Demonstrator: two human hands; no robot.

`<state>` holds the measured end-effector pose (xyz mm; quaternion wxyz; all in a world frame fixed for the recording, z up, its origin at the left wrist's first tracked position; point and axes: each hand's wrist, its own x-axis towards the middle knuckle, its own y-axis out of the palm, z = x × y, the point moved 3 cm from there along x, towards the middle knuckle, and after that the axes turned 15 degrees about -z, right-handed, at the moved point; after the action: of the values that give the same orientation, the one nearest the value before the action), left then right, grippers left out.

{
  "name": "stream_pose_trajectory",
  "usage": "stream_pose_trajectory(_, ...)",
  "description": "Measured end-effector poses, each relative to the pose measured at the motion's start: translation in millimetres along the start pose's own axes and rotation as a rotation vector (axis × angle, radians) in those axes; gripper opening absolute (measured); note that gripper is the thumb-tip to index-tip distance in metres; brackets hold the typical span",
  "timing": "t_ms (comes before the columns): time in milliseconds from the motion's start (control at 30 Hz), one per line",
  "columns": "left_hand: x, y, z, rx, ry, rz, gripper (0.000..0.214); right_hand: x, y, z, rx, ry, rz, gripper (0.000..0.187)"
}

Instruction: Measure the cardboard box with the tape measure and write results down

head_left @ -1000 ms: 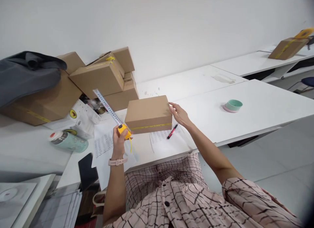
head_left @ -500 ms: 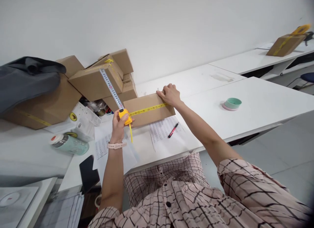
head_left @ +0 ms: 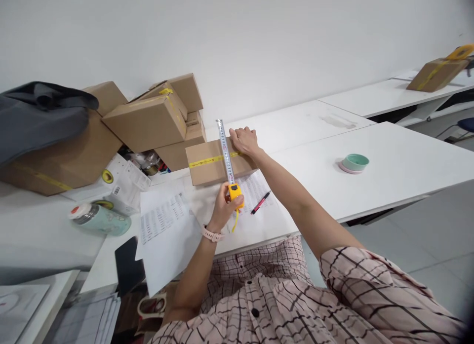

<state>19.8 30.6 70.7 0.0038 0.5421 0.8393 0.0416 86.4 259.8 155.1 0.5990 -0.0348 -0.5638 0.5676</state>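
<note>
My left hand (head_left: pixel 222 209) is closed around a yellow tape measure (head_left: pixel 235 195) in front of the cardboard box. Its metal blade (head_left: pixel 225 154) is drawn out and runs away from me across the box, ending past the far edge. The small cardboard box (head_left: pixel 207 160) lies on the table with a strip of yellow tape along its top. My right hand (head_left: pixel 245 140) grips the box at its far right part, fingers curled, fingertips partly hidden. Under and in front of the box lies a printed sheet (head_left: pixel 272 214) with a pink and black pen (head_left: pixel 260 203) on it.
More printed sheets (head_left: pixel 166 250) lie to the left. Stacked cardboard boxes (head_left: pixel 148 118), a dark grey bag (head_left: pixel 40 122) and a mint bottle (head_left: pixel 105 220) stand on the left side. A green bowl (head_left: pixel 355 162) sits on the right, and another taped box (head_left: pixel 433 76) far right.
My left hand has swung the tape measure to the right, from beside the box's left end to across its middle. My right hand stays on the box, which has shifted slightly.
</note>
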Motion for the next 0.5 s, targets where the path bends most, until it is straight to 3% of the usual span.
stream_pose_trajectory(167,-14,14.3,28,-0.042,-0.12,0.007,0.06,2,1,2,0.05,0.047,0.011,0.07)
stream_pose_trajectory(500,-25,22.3,45,-0.064,-0.143,0.008,0.057,7,12,3,0.041,0.097,-0.061,0.056)
